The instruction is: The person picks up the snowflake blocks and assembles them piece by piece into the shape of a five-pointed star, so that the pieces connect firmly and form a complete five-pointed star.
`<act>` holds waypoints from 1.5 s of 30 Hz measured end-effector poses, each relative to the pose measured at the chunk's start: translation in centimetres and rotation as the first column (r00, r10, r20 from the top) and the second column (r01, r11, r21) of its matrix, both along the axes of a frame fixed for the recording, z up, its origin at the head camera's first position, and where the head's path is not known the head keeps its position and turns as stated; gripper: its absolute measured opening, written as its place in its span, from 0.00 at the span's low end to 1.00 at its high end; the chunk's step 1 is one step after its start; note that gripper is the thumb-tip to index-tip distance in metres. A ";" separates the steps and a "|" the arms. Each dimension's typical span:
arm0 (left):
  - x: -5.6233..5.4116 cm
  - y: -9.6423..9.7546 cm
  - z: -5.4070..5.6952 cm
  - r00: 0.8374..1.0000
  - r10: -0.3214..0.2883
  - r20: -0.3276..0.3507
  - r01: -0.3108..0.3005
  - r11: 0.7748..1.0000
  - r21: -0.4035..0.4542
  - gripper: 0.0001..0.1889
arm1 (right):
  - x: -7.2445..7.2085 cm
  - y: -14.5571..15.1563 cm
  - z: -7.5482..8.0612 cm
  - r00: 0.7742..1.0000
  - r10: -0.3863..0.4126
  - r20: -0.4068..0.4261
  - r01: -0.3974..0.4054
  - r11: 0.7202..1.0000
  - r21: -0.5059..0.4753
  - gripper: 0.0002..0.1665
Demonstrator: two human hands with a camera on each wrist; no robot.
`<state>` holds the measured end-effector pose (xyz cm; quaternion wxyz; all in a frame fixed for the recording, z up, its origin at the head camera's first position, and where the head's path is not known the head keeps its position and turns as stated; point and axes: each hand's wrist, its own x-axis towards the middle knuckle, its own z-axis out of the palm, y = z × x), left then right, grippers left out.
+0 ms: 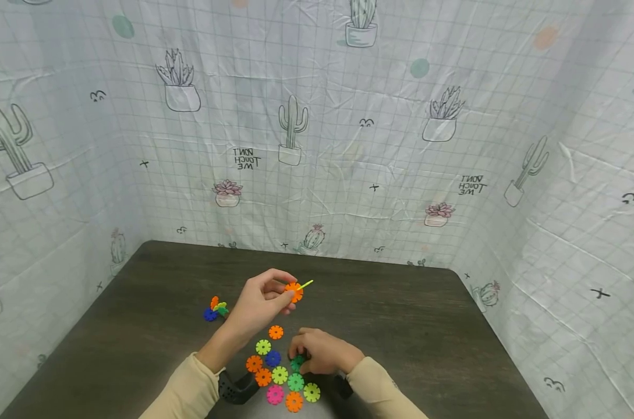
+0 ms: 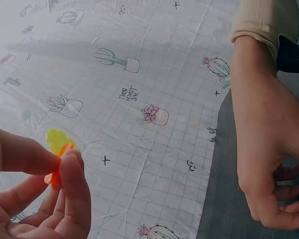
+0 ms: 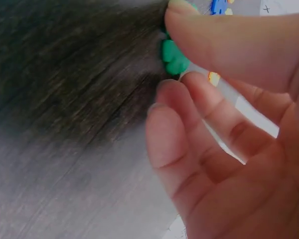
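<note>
Orange disc (image 1: pixel 298 295) and yellow disc (image 1: pixel 308 283) look joined, pinched by the left hand (image 1: pixel 261 299); left of it, a built-looking cluster (image 1: pixel 219 306); loose discs (image 1: pixel 279 375) remain beside the right hand (image 1: pixel 324 350), grip unclear.

The left hand (image 1: pixel 263 299) pinched between thumb and fingers, farther forward than the right hand (image 1: pixel 324 351), whose fingers were bent.

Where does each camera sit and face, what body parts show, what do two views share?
Head: on the head, facing forward and down at the table; left hand, right hand, sleeves show.
Left wrist: on that wrist, facing an orange disc; both hands, one sleeve show.
Right wrist: on that wrist, facing table and green disc; right hand shows.
Head and left wrist share both hands and the orange disc.
</note>
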<state>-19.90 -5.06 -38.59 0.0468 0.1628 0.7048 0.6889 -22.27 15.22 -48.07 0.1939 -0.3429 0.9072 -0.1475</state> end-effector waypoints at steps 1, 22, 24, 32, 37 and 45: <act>0.0 0.0 0.0 1.000 -0.002 0.001 0.002 1.000 0.005 0.14 | -0.1 0.0 0.0 1.000 -0.008 0.006 0.007 1.000 0.011 0.13; -0.2 -0.1 -0.2 0.999 -0.033 0.010 0.033 0.998 0.048 0.15 | 0.9 1.8 2.9 0.959 -0.264 -0.098 0.166 0.811 -0.561 0.06; -0.2 0.0 -0.2 0.999 -0.034 0.009 0.033 0.998 0.050 0.14 | 1.2 1.6 4.1 0.927 -0.329 -0.182 0.127 0.729 -0.672 0.07; -0.1 0.0 -0.1 0.999 -0.035 0.020 0.034 0.998 0.054 0.14 | 2.2 0.9 6.9 0.832 -0.409 -0.374 -0.074 0.586 -0.807 0.11; -0.1 0.1 -0.1 0.999 -0.048 0.013 0.047 0.998 0.047 0.13 | 2.3 0.9 7.2 0.801 -0.403 -0.443 -0.146 0.587 -0.797 0.12; 0.1 0.1 -0.2 0.998 -0.064 -0.001 0.064 0.997 0.044 0.13 | 2.1 0.9 7.7 0.723 -0.374 -0.581 -0.200 0.692 -0.694 0.13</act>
